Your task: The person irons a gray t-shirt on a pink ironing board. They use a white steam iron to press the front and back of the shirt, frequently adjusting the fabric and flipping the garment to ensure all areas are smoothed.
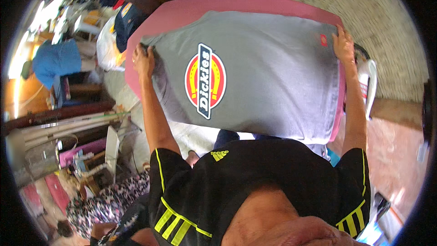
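Observation:
A grey shirt (268, 73) lies spread across a pink padded ironing board (182, 14), its printed side up. The print is a large round red, yellow and black emblem (205, 81), and a small red tag (323, 40) sits near the right edge. At the left end of the cloth, my left hand (144, 62) is closed with its fingertips pinching the dark edge. My right hand (344, 45) holds the hem at the far right corner, fingers bent over it. Between my hands the fabric is mostly flat, with soft creases toward the left.
A white iron-like appliance (367, 84) stands just beyond the board's right end. To the left are a white plastic bag (108, 45), a dark garment (129, 25) and a person in a blue shirt (57, 61). Another person in patterned clothing (109, 205) is at lower left.

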### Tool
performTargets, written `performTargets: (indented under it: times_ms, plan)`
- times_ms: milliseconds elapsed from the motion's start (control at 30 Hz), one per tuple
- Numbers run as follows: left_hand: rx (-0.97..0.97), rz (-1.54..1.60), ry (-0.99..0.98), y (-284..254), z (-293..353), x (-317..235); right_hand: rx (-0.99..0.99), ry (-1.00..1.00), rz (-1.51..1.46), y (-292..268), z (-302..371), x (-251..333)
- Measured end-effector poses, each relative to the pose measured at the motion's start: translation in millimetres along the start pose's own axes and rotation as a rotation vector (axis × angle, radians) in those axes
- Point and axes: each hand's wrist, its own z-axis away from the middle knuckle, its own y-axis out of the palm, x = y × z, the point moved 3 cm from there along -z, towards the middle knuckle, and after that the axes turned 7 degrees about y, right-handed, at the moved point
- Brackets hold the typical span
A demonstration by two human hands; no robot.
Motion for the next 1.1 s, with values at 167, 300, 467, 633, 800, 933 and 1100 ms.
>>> performTargets:
  times_ms: [167,300,467,633,800,933,1100]
  plan:
    - [0.025,0.149,-0.046,4,-15,43,0.087,-0.006,-0.200,11,-17,-18]
    - [0.245,0.306,-0.159,6,-41,35,0.219,0.200,-0.415,5,-26,-17]
    - [0.156,0.566,0.029,29,-66,57,0.286,0.344,-0.268,15,-48,-58]
    - [0.156,0.484,-0.013,27,-62,65,-0.122,0.089,0.229,9,-58,54]
    - [0.141,0.390,0.051,8,-59,39,0.200,-0.212,-0.516,19,-61,301]
    - [0.138,0.532,0.006,9,-52,43,0.263,-0.390,-0.409,11,-59,403]
    - [-0.071,0.635,0.100,31,-50,58,0.256,-0.423,-0.634,38,-69,402]
